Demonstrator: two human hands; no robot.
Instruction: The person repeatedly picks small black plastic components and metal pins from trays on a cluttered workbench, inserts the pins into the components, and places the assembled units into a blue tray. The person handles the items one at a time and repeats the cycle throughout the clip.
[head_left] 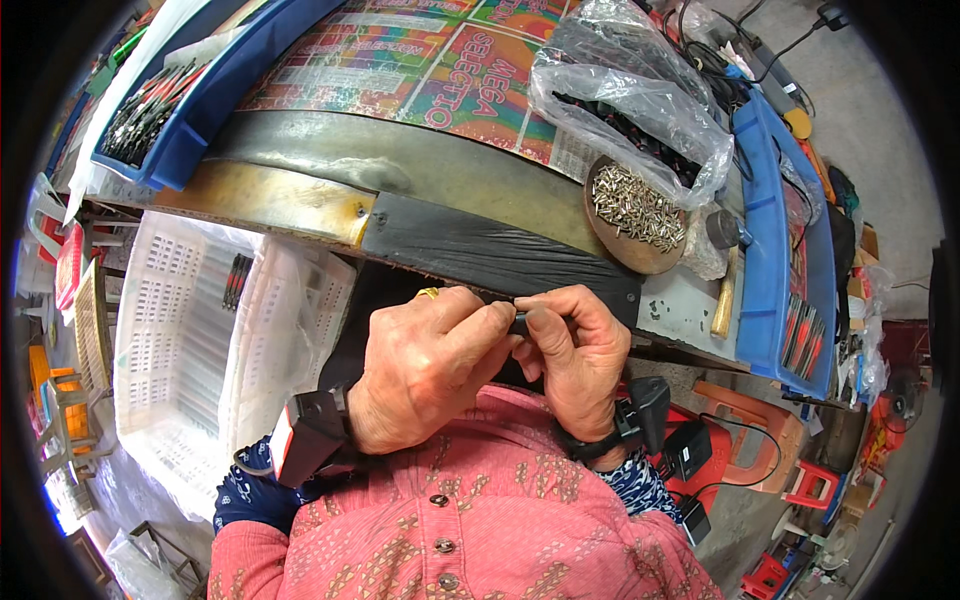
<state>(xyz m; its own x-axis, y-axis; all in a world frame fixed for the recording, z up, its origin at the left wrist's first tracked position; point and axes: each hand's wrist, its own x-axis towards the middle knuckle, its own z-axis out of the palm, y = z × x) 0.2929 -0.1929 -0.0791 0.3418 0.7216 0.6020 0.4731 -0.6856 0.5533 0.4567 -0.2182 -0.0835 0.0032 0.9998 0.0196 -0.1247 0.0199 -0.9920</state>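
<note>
My left hand (430,345) and my right hand (578,345) meet at the table's edge in front of my chest, both closed with fingertips pinched together. Between them shows a sliver of a small dark piece (519,322). My fingers cover most of it, so its kind cannot be made out. Just beyond my right hand stands a round brown bowl (612,238) heaped with small silvery metal parts (640,205). A clear plastic bag (600,95) with black slender pieces (625,130) inside lies behind the bowl.
A blue tray (195,150) of black and red slender sticks sits far left. Another blue tray (757,330) with similar sticks stands right, beside a wooden handle (724,300). Below the table at left is a white plastic crate (165,350) lined with clear film. Red stools (812,487) stand right.
</note>
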